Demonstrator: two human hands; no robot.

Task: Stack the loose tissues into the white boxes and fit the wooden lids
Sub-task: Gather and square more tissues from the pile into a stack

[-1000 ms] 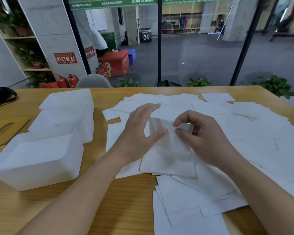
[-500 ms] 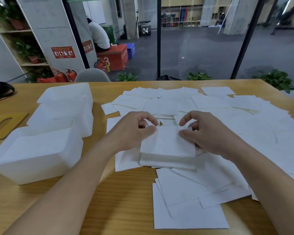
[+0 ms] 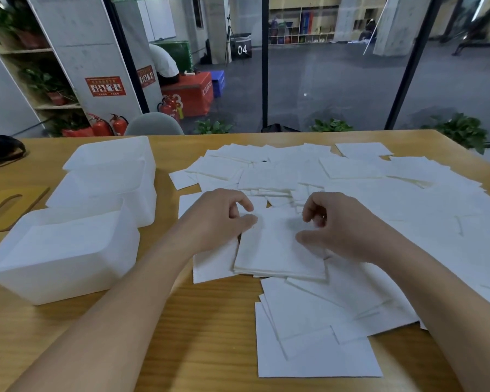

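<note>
Both hands have drawn slightly apart: left hand (image 3: 221,219) and right hand (image 3: 343,227) rest with curled, empty fingers on the small squared stack of thin white tissues (image 3: 277,250) mid-worktop. Soft and light; likely best pinched by opposite edges.

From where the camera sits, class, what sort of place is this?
Probably a gym or training hall with a work area behind glass: a numbered plyo box, red fire extinguishers, and a wooden table facing a wide dark floor.

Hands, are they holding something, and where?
Both rest on a small stack of tissues: left hand at its left edge, right hand at its right. Whether they grip or just press cannot be told.
</note>
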